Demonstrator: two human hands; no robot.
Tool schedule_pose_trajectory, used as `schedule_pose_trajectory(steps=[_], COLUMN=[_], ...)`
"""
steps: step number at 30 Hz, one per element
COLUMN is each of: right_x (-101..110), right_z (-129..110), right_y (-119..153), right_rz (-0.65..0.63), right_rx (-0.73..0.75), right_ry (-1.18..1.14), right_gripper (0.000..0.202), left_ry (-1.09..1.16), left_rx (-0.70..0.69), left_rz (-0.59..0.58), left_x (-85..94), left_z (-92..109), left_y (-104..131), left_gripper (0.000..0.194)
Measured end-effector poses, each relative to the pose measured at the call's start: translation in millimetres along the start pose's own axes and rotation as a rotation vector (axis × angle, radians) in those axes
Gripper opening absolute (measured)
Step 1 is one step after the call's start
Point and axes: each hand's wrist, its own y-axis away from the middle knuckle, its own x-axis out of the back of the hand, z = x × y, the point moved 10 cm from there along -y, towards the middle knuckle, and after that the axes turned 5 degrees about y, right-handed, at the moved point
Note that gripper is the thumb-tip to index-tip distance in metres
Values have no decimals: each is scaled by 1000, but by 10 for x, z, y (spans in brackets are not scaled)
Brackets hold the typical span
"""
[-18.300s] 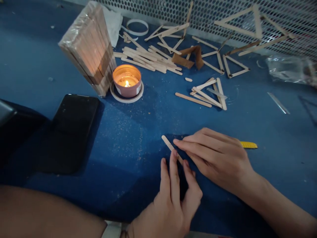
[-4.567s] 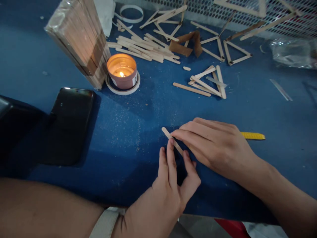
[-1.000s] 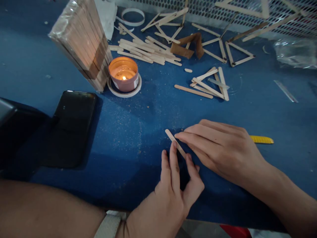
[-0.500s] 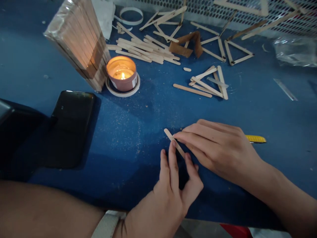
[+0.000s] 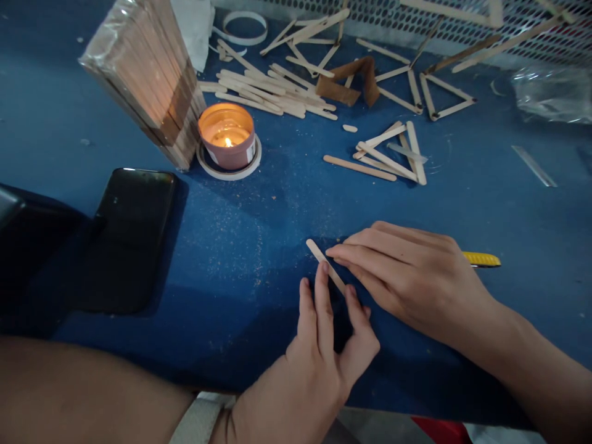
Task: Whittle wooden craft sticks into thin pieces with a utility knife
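A wooden popsicle stick lies slantwise on the blue table. The fingertips of my left hand press it down and pin its near end. Just right of the stick is my right hand, its fingers pinched together. Out of the back of that hand sticks the yellow handle of a utility knife; the blade end is hidden by the fingers, which point at the stick's edge.
A lit candle in a tin burns beside a plastic-wrapped pack of sticks. A black phone lies at left. Loose sticks, a small stick triangle frame and a clear plastic strip lie farther back.
My right hand and the knife have shifted slightly right, away from the stick. My left hand and the stick have hardly moved.
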Motion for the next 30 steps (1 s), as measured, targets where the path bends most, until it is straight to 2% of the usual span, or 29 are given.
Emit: schedule_pose_trajectory(steps=[4,14,20,24,30], right_x=[15,19,-1,-2,-7], right_z=[-24,-24,-46,-39,-25], right_y=[-18,-26,-37,-43,-5], right_rz=[33,38,9,1,-32], right_rx=[4,11,27,28,26], right_ry=[-16,-15,-9,10,-12], right_gripper=[21,21,21,23,18], left_ry=[-6,-22,-7,-23,-20], left_rx=[32,1,63,43,14], left_rz=[8,8,80,61,-33], left_x=[9,7,6,7,-18], left_z=[-28,-16,-18,-10,-6], left_y=[-8,-7,-4,-7,-6], left_gripper=[49,50,48,48,50])
